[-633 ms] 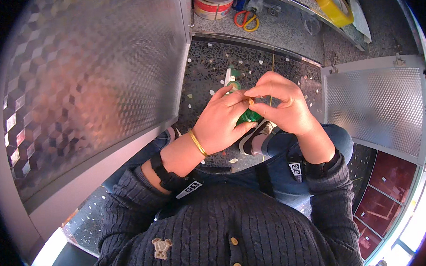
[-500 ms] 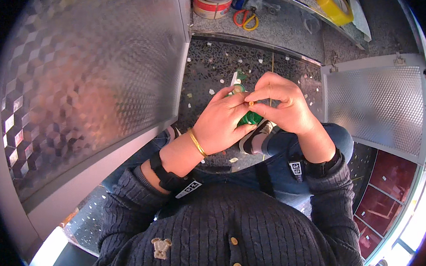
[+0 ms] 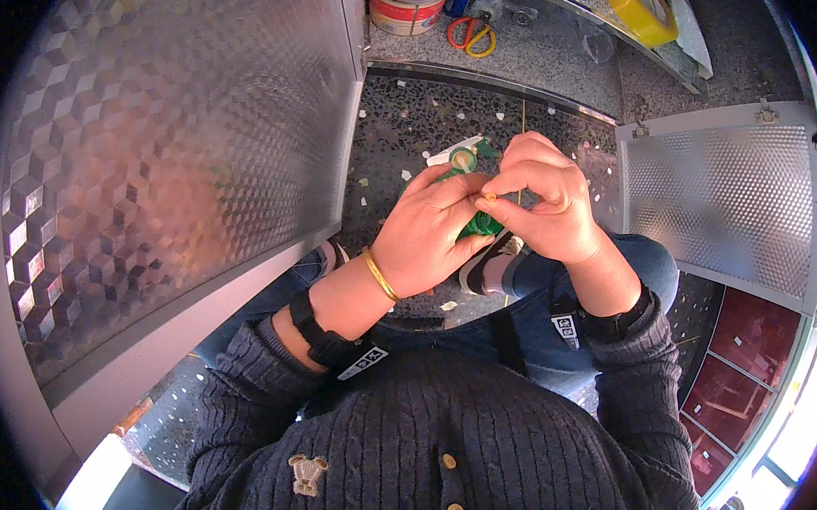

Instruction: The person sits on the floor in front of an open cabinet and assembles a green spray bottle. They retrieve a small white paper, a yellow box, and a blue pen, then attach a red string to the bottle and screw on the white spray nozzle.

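Observation:
In front of me, my left hand [image 3: 430,230] is closed round a shiny green thing [image 3: 484,223], most of it hidden under the fingers. A round green rim with a pale centre [image 3: 462,159] shows just beyond those fingers; I cannot tell whether it belongs to the same thing. Thumb and forefinger of my right hand [image 3: 549,202] pinch a small orange-yellow piece [image 3: 491,196] beside the left fingertips. This piece is too small to name.
Hinged panels stand open at left [image 3: 176,176] and right [image 3: 718,205]. Ahead, a stone shelf [image 3: 546,60] holds scissors [image 3: 474,37], a red-and-white tub [image 3: 407,9] and clear plastic. Above sits a yellow tape roll [image 3: 639,7]. The speckled floor [image 3: 389,114] lies below my hands.
The round green rim and a white part beyond my left hand have turned and show more. My right hand has shifted slightly right, still pinching the orange-yellow piece.

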`<state>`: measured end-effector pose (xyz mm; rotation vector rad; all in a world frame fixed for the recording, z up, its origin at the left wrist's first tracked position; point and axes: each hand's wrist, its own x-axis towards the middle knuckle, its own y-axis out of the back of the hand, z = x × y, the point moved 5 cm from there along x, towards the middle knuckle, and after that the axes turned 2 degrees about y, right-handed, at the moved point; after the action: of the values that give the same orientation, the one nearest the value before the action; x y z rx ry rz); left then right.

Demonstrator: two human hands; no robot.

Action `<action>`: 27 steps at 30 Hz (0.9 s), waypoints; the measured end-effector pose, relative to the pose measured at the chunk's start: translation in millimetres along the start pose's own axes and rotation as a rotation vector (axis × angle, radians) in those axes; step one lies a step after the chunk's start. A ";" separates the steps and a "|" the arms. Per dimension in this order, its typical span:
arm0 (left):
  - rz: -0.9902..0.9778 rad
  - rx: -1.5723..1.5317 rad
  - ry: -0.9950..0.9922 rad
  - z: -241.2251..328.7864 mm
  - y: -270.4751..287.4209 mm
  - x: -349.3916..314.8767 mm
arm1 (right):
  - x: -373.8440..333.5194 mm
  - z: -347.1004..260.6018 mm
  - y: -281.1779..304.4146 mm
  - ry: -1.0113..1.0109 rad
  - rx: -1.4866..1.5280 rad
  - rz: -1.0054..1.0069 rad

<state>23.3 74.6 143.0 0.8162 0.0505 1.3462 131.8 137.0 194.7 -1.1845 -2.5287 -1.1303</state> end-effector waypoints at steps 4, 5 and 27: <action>0.026 0.030 0.007 -0.5 1.3 0.2 | -1.1 2.2 -0.3 -0.001 0.044 0.008; 0.044 0.049 0.006 -0.3 2.4 0.4 | -1.0 2.8 -0.8 0.002 0.062 0.013; 0.099 0.497 0.030 -0.2 3.2 0.1 | -20.6 31.9 -21.5 -0.635 0.794 -0.182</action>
<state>20.5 74.7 144.6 1.2263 0.3849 1.4610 136.6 137.2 151.4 -1.1863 -3.0651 0.3506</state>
